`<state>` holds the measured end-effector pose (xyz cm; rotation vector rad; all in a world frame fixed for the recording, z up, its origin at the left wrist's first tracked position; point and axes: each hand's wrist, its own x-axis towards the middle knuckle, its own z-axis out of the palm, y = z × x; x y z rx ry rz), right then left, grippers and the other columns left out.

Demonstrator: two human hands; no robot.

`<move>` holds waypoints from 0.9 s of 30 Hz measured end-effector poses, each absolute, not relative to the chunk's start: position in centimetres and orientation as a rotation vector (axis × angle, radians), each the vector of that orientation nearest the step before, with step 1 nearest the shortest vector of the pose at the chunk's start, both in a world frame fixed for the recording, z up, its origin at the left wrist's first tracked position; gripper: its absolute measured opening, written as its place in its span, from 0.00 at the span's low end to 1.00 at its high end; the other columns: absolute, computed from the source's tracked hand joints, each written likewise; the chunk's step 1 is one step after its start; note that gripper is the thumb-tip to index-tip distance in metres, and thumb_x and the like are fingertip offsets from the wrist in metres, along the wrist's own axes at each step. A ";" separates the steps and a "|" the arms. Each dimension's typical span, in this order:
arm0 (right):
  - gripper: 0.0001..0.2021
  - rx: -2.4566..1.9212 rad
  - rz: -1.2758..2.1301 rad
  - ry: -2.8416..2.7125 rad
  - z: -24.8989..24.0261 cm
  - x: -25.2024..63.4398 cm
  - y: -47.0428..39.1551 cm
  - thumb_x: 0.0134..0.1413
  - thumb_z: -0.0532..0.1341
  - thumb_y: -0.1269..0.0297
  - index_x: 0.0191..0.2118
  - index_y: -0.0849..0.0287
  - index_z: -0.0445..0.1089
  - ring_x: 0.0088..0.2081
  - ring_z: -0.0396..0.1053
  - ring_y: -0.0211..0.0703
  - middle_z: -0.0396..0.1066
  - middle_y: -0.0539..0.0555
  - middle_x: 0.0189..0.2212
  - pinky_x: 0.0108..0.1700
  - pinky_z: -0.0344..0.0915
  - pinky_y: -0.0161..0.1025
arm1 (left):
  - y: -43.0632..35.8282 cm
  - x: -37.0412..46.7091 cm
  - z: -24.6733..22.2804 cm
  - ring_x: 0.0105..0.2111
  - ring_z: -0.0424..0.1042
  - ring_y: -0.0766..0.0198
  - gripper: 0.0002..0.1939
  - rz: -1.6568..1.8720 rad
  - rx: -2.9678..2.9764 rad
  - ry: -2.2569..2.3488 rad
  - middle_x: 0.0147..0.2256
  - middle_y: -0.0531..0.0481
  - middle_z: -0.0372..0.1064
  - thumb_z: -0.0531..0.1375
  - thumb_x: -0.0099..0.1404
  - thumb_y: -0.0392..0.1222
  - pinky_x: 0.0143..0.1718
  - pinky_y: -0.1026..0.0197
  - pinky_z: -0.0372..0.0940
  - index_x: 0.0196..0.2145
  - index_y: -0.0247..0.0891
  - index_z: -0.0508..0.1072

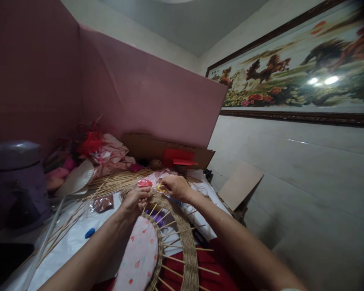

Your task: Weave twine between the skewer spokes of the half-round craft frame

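A round woven frame of tan rope with thin wooden sticks running between its two rings lies over my lap and the table edge. My left hand pinches the frame's far rim, fingers closed on the weave. My right hand grips the same rim a little to the right, with a blue and yellow strand under its fingers. A floral pink cloth fills the inside of the frame.
A bundle of thin reeds fans across the white table cover. A purple canister stands at left, a paper plate and pink and red wrappings behind. A cardboard box with red paper sits against the pink partition.
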<state>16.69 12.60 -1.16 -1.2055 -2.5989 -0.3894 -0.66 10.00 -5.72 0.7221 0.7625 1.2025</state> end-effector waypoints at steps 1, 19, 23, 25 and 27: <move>0.10 -1.220 -0.398 -2.606 -1.1 16.7 12.5 0.59 0.53 0.61 0.36 0.58 0.70 0.38 0.68 0.44 0.73 0.56 0.36 0.34 0.57 0.35 | 10.0 -0.7 -5.7 0.18 0.67 0.68 0.09 1.198 0.724 0.763 0.20 0.49 0.69 0.60 0.44 0.23 0.17 0.69 0.62 0.26 0.30 0.72; 0.10 -1.189 -0.422 -2.595 -1.6 16.7 11.6 0.56 0.56 0.58 0.34 0.57 0.69 0.30 0.68 0.41 0.74 0.53 0.31 0.28 0.49 0.35 | 9.8 -0.6 -5.5 0.20 0.68 0.67 0.10 1.173 0.754 0.718 0.21 0.49 0.70 0.59 0.42 0.22 0.22 0.68 0.64 0.24 0.31 0.72; 0.13 -1.183 -0.464 -2.601 -1.7 16.9 11.6 0.58 0.53 0.56 0.34 0.57 0.70 0.29 0.68 0.41 0.74 0.54 0.30 0.27 0.48 0.35 | 9.7 -0.5 -5.5 0.20 0.69 0.67 0.10 1.180 0.748 0.726 0.21 0.50 0.69 0.59 0.42 0.22 0.22 0.68 0.65 0.24 0.31 0.72; 0.13 -1.183 -0.472 -2.592 -1.9 17.1 11.6 0.58 0.53 0.56 0.34 0.57 0.70 0.29 0.68 0.40 0.74 0.53 0.30 0.27 0.48 0.35 | 9.6 -0.5 -5.3 0.20 0.68 0.67 0.10 1.187 0.744 0.729 0.20 0.49 0.69 0.59 0.41 0.22 0.21 0.67 0.64 0.23 0.31 0.72; 0.13 -1.181 -0.461 -2.576 -2.0 17.3 11.7 0.58 0.53 0.56 0.33 0.56 0.71 0.29 0.68 0.39 0.74 0.53 0.30 0.27 0.48 0.35 | 9.4 -0.4 -5.1 0.19 0.67 0.67 0.09 1.206 0.739 0.736 0.20 0.49 0.68 0.59 0.40 0.22 0.20 0.67 0.63 0.22 0.31 0.72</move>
